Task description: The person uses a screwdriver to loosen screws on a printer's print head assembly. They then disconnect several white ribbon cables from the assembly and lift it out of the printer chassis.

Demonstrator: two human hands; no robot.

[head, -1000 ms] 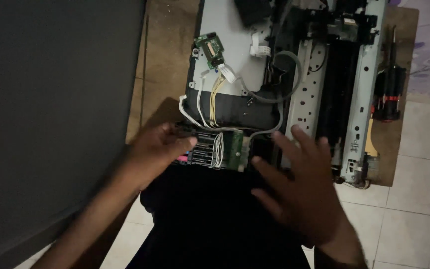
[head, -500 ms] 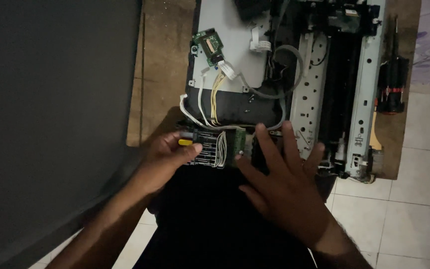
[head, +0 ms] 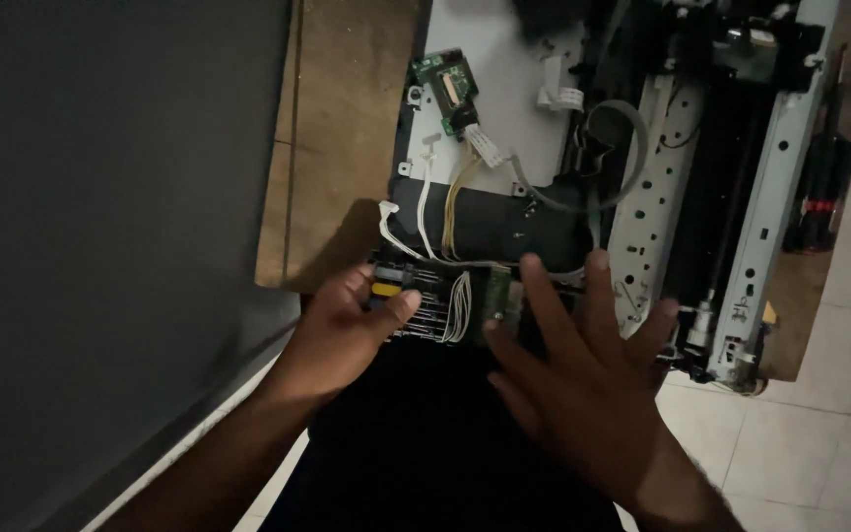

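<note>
A dismantled printer chassis lies on a brown board. At its near end sits a black cartridge carriage with a yellow tab, white wires and a small green board. My left hand grips the carriage's left end, thumb on top beside the yellow tab. My right hand is spread flat, fingers apart, with its fingertips against the carriage's right side and the black body below it. A small green circuit board with white and yellow wires sits further up on the white plate.
A large dark panel fills the left side. A red-and-black tool lies at the right edge of the board. Pale floor tiles show at the lower right. A grey ribbon cable loops over the chassis.
My right hand has slid left and up toward the carriage, its fingers now touching it. My left hand kept its hold with the thumb shifting slightly.
</note>
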